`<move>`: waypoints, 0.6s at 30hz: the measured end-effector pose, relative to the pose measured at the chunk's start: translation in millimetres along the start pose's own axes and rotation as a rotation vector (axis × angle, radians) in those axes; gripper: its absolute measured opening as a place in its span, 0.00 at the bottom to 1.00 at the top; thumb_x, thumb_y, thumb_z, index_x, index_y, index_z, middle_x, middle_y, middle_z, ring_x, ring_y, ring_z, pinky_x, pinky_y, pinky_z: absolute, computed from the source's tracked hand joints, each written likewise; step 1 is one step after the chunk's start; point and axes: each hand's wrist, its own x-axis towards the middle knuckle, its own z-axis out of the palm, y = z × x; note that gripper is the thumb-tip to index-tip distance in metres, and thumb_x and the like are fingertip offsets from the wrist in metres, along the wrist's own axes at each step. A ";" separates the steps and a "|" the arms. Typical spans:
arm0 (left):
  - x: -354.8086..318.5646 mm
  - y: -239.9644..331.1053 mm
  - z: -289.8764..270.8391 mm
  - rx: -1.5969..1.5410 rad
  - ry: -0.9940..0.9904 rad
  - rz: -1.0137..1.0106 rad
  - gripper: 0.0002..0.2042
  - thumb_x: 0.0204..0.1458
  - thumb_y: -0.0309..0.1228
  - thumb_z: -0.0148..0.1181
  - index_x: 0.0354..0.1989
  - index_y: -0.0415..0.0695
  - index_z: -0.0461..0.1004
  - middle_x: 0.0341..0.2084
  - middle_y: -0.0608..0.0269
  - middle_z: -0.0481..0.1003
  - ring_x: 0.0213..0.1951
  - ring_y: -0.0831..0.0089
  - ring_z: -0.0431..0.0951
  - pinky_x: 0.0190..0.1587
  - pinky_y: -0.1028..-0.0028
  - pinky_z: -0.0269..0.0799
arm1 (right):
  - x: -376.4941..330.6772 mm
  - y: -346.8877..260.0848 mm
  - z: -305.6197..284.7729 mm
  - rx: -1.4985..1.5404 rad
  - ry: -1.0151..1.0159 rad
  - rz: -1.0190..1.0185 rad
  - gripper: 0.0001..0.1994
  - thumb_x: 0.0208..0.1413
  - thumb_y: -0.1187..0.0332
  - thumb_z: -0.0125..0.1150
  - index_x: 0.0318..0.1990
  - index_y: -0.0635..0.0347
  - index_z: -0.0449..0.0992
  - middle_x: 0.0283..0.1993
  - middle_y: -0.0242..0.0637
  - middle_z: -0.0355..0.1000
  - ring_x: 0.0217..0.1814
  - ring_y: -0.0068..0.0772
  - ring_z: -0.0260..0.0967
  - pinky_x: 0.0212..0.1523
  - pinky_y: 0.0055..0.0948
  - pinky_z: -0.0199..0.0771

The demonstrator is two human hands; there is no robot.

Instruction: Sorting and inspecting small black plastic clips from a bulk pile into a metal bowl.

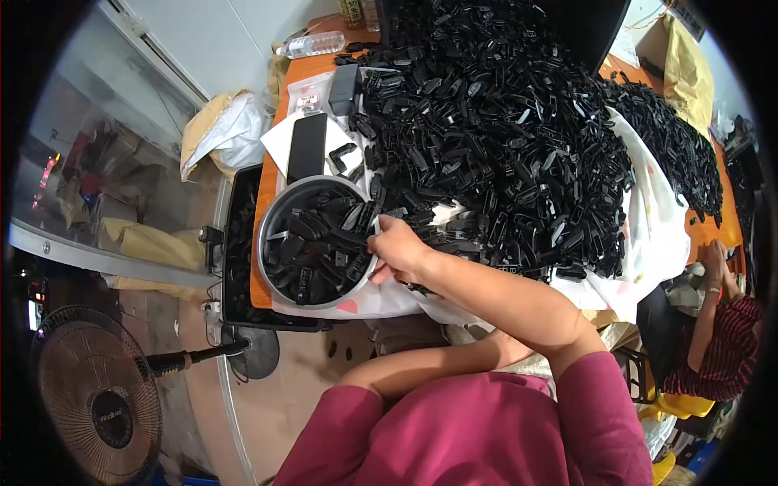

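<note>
At the right rim of a round grey bowl [266, 279], my right hand [395, 247] is closed. A dark plastic part [348, 236] juts left from its fingertips over the bowl, and the lower fingers sit just outside the rim. Black plastic parts [308, 259] fill much of the bowl. My left forearm [438, 364] crosses in front of my body beneath the right arm; the left hand's fingers are hidden there. Right of the bowl spreads a large heap of similar black parts [502, 154] on the table.
A phone [308, 146] and a small dark box [344, 87] lie behind the bowl. A plastic bottle [312, 44] rests on its side farther back. Left of the table stand a black crate [241, 235] and a fan [101, 397]. Another person [721, 324] sits at right.
</note>
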 end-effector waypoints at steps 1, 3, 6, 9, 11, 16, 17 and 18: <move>5.4 -7.7 13.2 -0.001 -0.002 0.003 0.20 0.56 0.44 0.39 0.51 0.47 0.66 0.53 0.58 0.65 0.56 0.62 0.61 0.57 0.64 0.55 | -5.2 -0.3 -3.1 -0.039 0.011 0.010 0.17 0.47 0.76 0.44 0.46 0.69 0.64 0.34 0.47 0.68 0.20 0.38 0.71 0.12 0.33 0.72; 31.5 -51.0 70.7 0.190 0.320 0.216 0.19 0.55 0.42 0.42 0.51 0.48 0.66 0.46 0.59 0.70 0.50 0.64 0.68 0.50 0.65 0.64 | -18.4 -2.8 -9.0 -0.048 0.031 -0.098 0.16 0.49 0.77 0.43 0.47 0.68 0.63 0.32 0.44 0.67 0.16 0.32 0.67 0.11 0.26 0.72; 30.3 -60.2 82.5 0.457 0.305 0.428 0.17 0.52 0.37 0.44 0.50 0.52 0.68 0.32 0.60 0.74 0.36 0.67 0.75 0.33 0.66 0.71 | -63.3 -13.7 -39.4 0.046 0.045 -0.074 0.18 0.51 0.78 0.40 0.51 0.66 0.59 0.27 0.39 0.66 0.14 0.29 0.67 0.12 0.23 0.74; 27.9 -45.3 70.5 0.375 0.251 0.510 0.13 0.53 0.35 0.43 0.44 0.52 0.71 0.27 0.61 0.75 0.32 0.64 0.76 0.29 0.65 0.70 | -124.0 -15.6 -72.7 0.111 0.130 -0.065 0.18 0.52 0.79 0.38 0.52 0.64 0.59 0.30 0.43 0.71 0.14 0.29 0.68 0.12 0.23 0.74; 18.7 -19.8 40.7 0.289 -0.010 0.553 0.13 0.53 0.36 0.42 0.39 0.50 0.73 0.27 0.60 0.75 0.31 0.61 0.75 0.31 0.63 0.69 | -167.8 -3.5 -97.0 0.227 0.255 -0.093 0.16 0.51 0.79 0.41 0.49 0.64 0.62 0.25 0.38 0.68 0.12 0.29 0.67 0.11 0.24 0.72; 35.0 -12.6 75.3 -0.134 -0.526 0.110 0.17 0.55 0.42 0.44 0.50 0.51 0.67 0.43 0.55 0.71 0.44 0.59 0.70 0.47 0.64 0.62 | -267.9 54.4 -149.9 0.272 0.590 -0.147 0.15 0.55 0.74 0.46 0.52 0.60 0.63 0.31 0.40 0.72 0.19 0.30 0.72 0.14 0.22 0.75; 35.6 -19.2 91.6 -0.183 -0.581 -0.019 0.17 0.54 0.42 0.45 0.51 0.50 0.67 0.44 0.55 0.70 0.45 0.59 0.69 0.46 0.65 0.63 | -283.8 68.5 -157.8 0.290 0.691 -0.143 0.14 0.55 0.73 0.47 0.50 0.60 0.64 0.30 0.38 0.72 0.19 0.30 0.72 0.14 0.22 0.75; 36.1 -27.9 100.8 -0.304 -0.580 0.096 0.17 0.53 0.39 0.47 0.50 0.48 0.67 0.46 0.55 0.69 0.45 0.59 0.69 0.45 0.65 0.64 | -298.1 85.0 -168.4 0.289 0.755 -0.164 0.14 0.55 0.74 0.48 0.50 0.60 0.65 0.30 0.36 0.72 0.20 0.29 0.72 0.14 0.22 0.75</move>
